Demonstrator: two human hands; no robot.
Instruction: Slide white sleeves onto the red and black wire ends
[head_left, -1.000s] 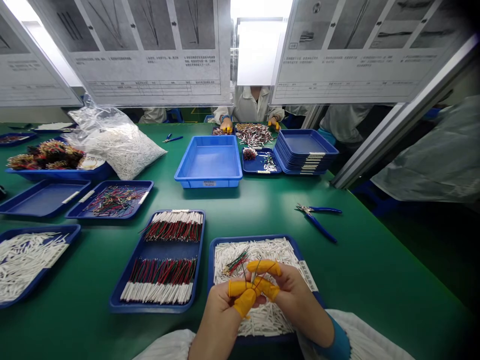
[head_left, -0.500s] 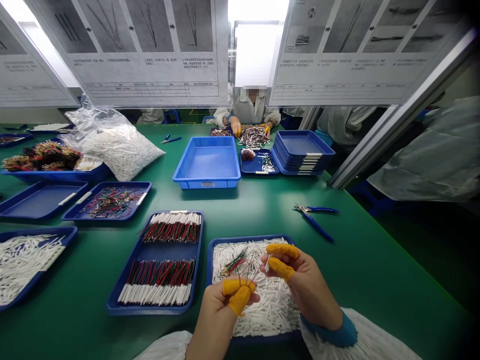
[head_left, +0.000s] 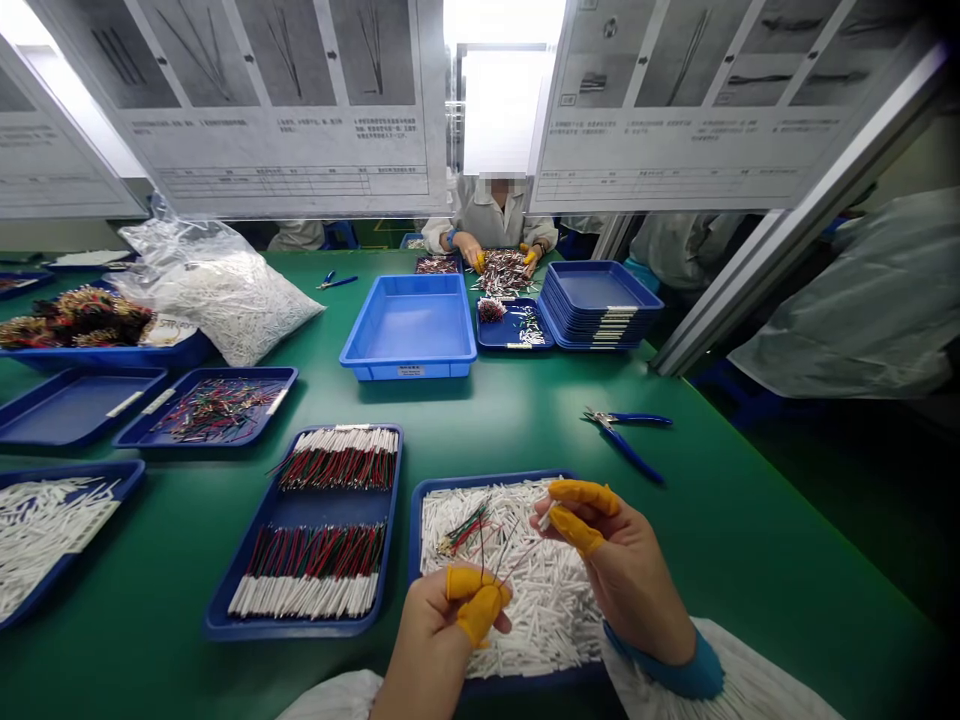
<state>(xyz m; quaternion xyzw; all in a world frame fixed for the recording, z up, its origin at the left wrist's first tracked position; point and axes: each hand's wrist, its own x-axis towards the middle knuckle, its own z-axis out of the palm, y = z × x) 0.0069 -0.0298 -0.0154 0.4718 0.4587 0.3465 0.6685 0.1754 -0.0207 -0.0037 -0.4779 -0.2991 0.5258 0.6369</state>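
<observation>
My left hand, yellow covers on thumb and forefinger, pinches a few thin wires whose ends fan upward. My right hand, covered the same way, is closed on a small white sleeve, partly hidden by the fingertips. Both hands are over a blue tray heaped with white sleeves. A small bunch of green, red and black wires lies on that heap. To the left, another blue tray holds two rows of wires with white sleeves on one end.
Blue-handled cutters lie right of the trays. Beyond stand a light-blue bin, stacked trays and a bag of white pieces. A tray of loose wires is at left. Across the table a person handles sleeved pieces.
My right hand has moved slightly right with the white sleeve, farther from my left hand. My left hand keeps its pinch on the wires. The view has shifted a little.
</observation>
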